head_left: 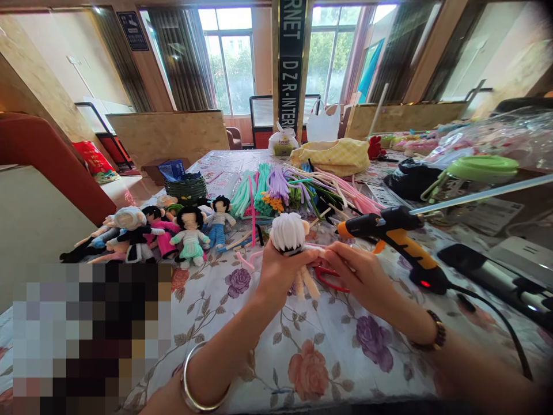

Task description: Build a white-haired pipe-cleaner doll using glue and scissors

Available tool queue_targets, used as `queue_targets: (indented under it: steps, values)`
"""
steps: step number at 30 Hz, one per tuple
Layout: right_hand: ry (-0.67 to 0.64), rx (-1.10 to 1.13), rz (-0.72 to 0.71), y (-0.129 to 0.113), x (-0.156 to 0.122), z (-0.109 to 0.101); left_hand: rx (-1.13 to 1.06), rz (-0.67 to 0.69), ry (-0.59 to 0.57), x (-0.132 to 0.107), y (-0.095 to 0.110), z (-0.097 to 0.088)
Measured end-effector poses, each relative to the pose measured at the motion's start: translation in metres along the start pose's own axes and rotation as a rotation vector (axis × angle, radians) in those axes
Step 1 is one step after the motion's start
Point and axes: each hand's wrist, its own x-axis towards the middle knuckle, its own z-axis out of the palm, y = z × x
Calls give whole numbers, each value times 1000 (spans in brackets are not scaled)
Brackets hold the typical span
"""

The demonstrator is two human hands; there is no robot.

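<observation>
My left grip (pixel 280 271) is wrapping around the white-haired doll (pixel 288 230), thumb pressing across just below the head, and I am holding the doll upright over the flower-patterned counter (pixel 242 369), its 2 pale legs pointing down beneath my hand. My right grip (pixel 363 274) is pinching a pale fuzzy piece (pixel 318 248) at the doll's side, thumb and fingertips pressing together; I cannot tell whether it is an arm or a loose strip, since my fingers are covering its end.

I am judging the step in hand to be shaping or fitting that piece. The next move is calling, I think, for steadiness: my left grip bracing the body without squashing the hair, my right grip guiding the piece lightly.

A red handle (pixel 329 285), likely of scissors, is lying partly hidden beside my right fingers. To the right, the glue gun (pixel 400 242) is resting with its red lamp glowing and its nozzle pointing left, so I am reckoning it hot and minding my right hand near it. Beyond, fuzzy stems (pixel 276 190) are lying in bundles, and other dolls (pixel 190 239) are leaning together on the left.
</observation>
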Motion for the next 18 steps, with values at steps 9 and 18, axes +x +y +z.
queue_targets:
  steps: [9, 18]
  values:
    - [18, 4, 40, 2, 0, 1, -3, -11, 20, -1, 0, 1]
    - [81, 229, 393, 9, 4, 3, 20, -21, -200, -5, -2, 5]
